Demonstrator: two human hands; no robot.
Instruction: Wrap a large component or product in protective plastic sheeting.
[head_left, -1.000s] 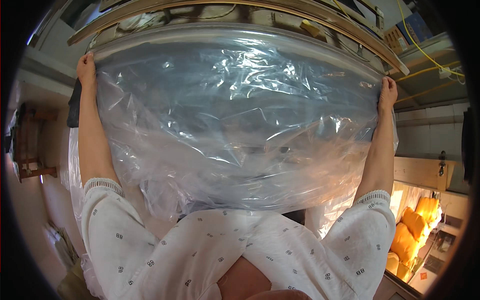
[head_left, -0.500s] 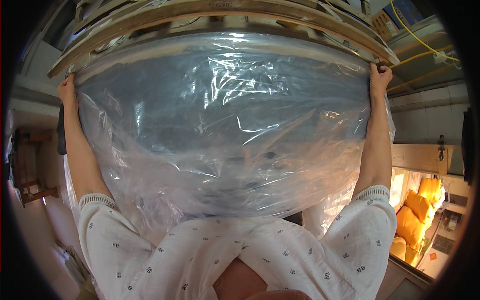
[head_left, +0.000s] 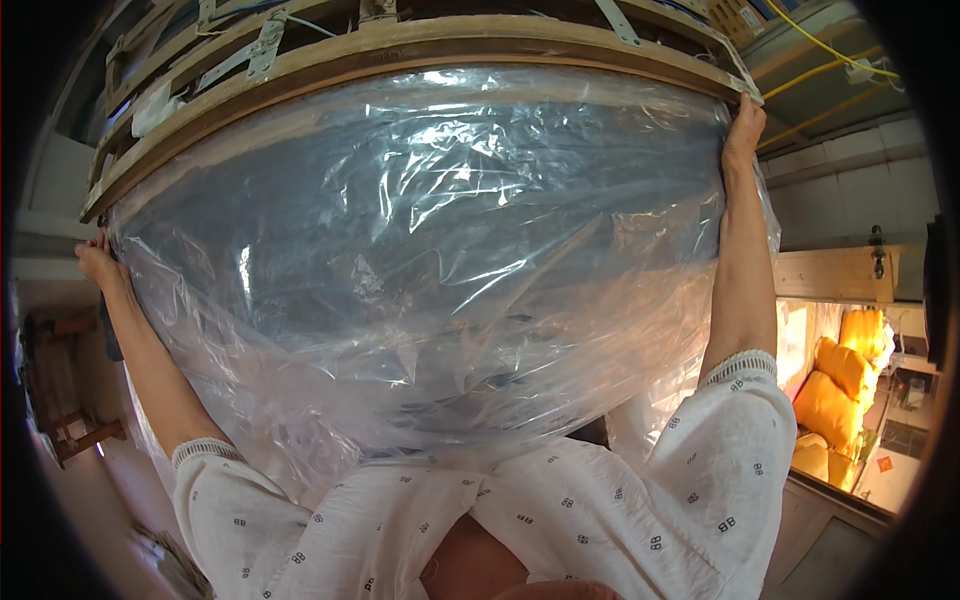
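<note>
A wide sheet of clear, wrinkled plastic (head_left: 440, 260) stretches between my arms and hangs down toward my chest, with a blue-grey surface showing through it. At its left edge my left hand (head_left: 99, 262) is closed, its fingers pinched on the plastic just below the end of a wooden frame (head_left: 420, 42). Higher up, my right hand (head_left: 743, 130) is closed round the plastic's right edge, close against the frame's right corner. The fingertips of both hands are partly hidden.
Metal brackets (head_left: 266, 45) join the frame's slats at the far side. Yellow cables (head_left: 835, 45) hang at the upper right. Lower right, orange cushions (head_left: 835, 400) lie in a brightly lit space beyond a wooden board (head_left: 838, 275). A brown wooden piece (head_left: 65, 330) stands at the left.
My left hand has moved outward and lower in view, and my right hand slightly up and left. The frame now appears tilted, its left end lower, with more slats showing.
</note>
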